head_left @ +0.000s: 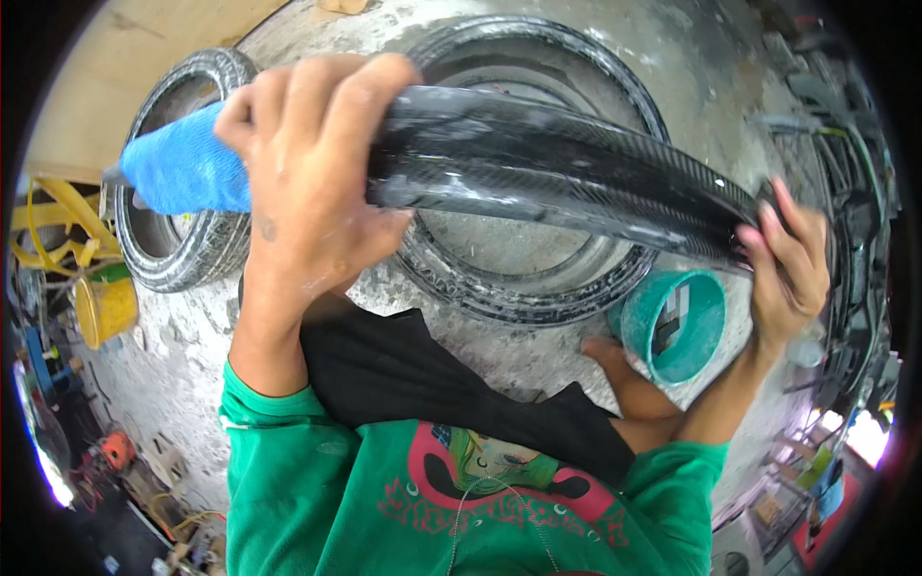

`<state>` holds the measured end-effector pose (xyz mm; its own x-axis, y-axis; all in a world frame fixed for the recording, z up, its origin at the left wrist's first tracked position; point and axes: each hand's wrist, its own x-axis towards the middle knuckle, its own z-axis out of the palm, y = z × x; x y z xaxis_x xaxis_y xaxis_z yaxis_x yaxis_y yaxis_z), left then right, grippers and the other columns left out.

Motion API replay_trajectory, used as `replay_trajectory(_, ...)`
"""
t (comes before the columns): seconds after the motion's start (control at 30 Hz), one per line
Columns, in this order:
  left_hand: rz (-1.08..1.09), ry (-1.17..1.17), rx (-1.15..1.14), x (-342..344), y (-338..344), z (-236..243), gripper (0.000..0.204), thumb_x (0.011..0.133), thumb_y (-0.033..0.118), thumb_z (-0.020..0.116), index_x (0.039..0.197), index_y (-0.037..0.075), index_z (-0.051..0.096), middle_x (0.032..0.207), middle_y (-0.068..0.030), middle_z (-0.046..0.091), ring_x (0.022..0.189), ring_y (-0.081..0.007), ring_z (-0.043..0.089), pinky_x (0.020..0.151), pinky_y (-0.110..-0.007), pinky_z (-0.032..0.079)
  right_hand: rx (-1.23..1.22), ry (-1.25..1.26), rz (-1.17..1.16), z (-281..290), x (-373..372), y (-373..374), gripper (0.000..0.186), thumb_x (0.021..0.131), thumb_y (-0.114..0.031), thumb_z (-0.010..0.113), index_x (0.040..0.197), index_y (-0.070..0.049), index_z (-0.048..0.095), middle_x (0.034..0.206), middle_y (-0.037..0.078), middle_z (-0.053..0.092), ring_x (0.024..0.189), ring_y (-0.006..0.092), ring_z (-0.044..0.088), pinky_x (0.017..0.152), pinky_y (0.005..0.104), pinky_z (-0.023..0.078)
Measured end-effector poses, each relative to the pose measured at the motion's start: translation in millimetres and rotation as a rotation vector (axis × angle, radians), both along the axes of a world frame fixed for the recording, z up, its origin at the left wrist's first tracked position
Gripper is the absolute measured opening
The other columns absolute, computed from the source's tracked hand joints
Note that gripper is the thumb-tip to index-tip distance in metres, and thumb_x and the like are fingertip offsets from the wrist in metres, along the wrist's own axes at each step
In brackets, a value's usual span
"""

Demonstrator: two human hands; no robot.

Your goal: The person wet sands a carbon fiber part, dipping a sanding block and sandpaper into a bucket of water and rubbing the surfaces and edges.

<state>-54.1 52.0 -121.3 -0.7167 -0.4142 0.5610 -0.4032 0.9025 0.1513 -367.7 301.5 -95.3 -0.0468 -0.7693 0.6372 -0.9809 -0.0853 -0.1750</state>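
Item under inspection: a curved black panel point(557, 168), glossy, with a fine woven pattern and pale smears, held up in both hands and running from about eleven o'clock round to nearly three. The left hand point(312, 158), at between ten and eleven, is grasping the panel across its width, the thumb at the lower edge and the fingers over the upper one; the fingertips are hidden. A blue cloth point(187, 163) wraps the stretch at ten o'clock and runs in under the same hand. The right hand point(788, 254), at three, is grasping the narrower far end, fingers bent round it. Behind the panel, between twelve and one, a large tyre point(509, 312) lies on the grey, white-stained floor point(192, 360); a smaller tyre point(197, 259) stands behind the cloth at ten. At between three and four a green bucket point(703, 341) is tipped toward the viewer — dark and grey pieces inside — with a bare foot point(605, 355) near it. A yellow bucket point(108, 309) is at nine, a tan board point(125, 86) at ten. At six: the person's black garment point(461, 394) and green shirt point(288, 480).
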Motion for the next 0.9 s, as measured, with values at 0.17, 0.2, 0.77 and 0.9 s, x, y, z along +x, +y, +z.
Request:
replay_trajectory(0.17,0.080,0.047,-0.076,16,-11,-17,0.076,0.047,0.021,0.075,0.122,0.011,0.061,0.109,-0.0094,0.063,0.107,-0.0325,0.055,0.103,-0.042,0.031,-0.126,0.142,0.337,-8,100,-121,0.033,0.062,-0.013,0.084,0.095,-0.014,0.081,0.111,0.006,0.076,0.086,0.0201,0.065,0.077,0.0289,0.055)
replay_trajectory(0.2,0.078,0.046,-0.072,15,-11,-16,0.076,0.047,0.021,0.075,0.122,0.011,0.061,0.109,-0.0094,0.063,0.107,-0.0325,0.055,0.103,-0.042,0.031,-0.102,0.114,0.341,-7,91,-115,0.033,0.063,-0.014,0.085,0.096,-0.014,0.081,0.111,0.005,0.076,0.088,0.0199,0.066,0.078,0.0286,0.055)
replay_trajectory(0.77,0.001,0.042,-0.086,-1,-4,-5,0.078,0.045,0.020,0.074,0.122,0.010,0.061,0.109,-0.0100,0.062,0.107,-0.0333,0.056,0.104,-0.043,0.031,-0.134,0.223,0.034,-17,30,-26,0.037,0.062,-0.002,0.088,0.097,-0.011,0.080,0.113,0.013,0.075,0.101,0.0263,0.068,0.089,0.0336,0.056)
replay_trajectory(0.9,-0.033,0.049,-0.111,-1,-7,-9,0.079,0.044,0.019,0.074,0.121,0.010,0.061,0.110,-0.0101,0.061,0.108,-0.0333,0.055,0.104,-0.043,0.030,-0.207,0.251,0.161,-12,66,-72,0.026,0.069,-0.009,0.084,0.094,-0.010,0.080,0.114,0.011,0.075,0.100,0.0242,0.068,0.088,0.0346,0.056)
